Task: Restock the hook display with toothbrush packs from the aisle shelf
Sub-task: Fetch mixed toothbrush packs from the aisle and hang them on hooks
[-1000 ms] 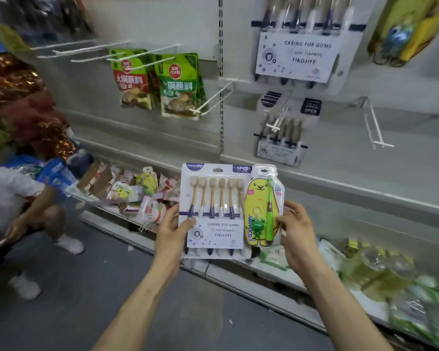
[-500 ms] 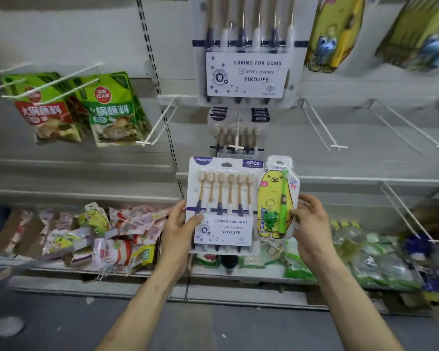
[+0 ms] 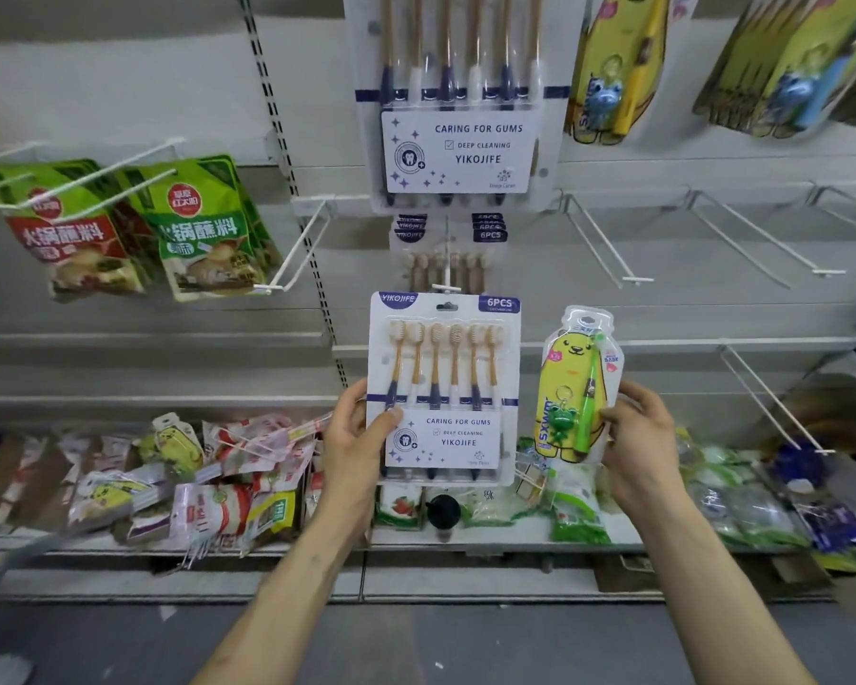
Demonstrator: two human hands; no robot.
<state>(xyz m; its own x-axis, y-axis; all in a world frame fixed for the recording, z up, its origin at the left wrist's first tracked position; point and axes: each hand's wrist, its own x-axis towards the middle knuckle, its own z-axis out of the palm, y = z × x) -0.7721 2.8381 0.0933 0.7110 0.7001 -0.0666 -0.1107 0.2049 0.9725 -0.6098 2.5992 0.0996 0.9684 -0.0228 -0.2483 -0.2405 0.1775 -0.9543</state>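
Holds two packs up before the hook wall, one in each hand, hands apart with a clear gap between the packs. Grips the six-brush pack (image 3: 446,388) at its left edge with the left hand (image 3: 354,437), thumb curled over the front of the card beside the printed label, fingers hidden behind. Presents that pack upright and face-on, its hang hole just below the tip of a white hook (image 3: 446,288) that carries more packs of the same kind (image 3: 446,262). Pinches the bear-shaped pack (image 3: 572,388), yellow with a green child's brush and a frog charm inside, at its right edge with the right hand (image 3: 638,437), fingers curled round the edge. Tilts it slightly, top leaning right, lower part near the six-brush pack but not touching it. Faces a further hanging six-brush pack (image 3: 458,140) higher up in the same column, with yellow character packs (image 3: 609,66) hung to its right. Takes in wire hooks (image 3: 609,244) jutting from the wall on the right, and green and red sauce pouches (image 3: 203,229) hung at the far left. Looks down past both forearms onto the low aisle shelf (image 3: 490,538), strewn with loose sachets (image 3: 208,487) on the left and green-and-clear bags (image 3: 574,516) below the right hand.
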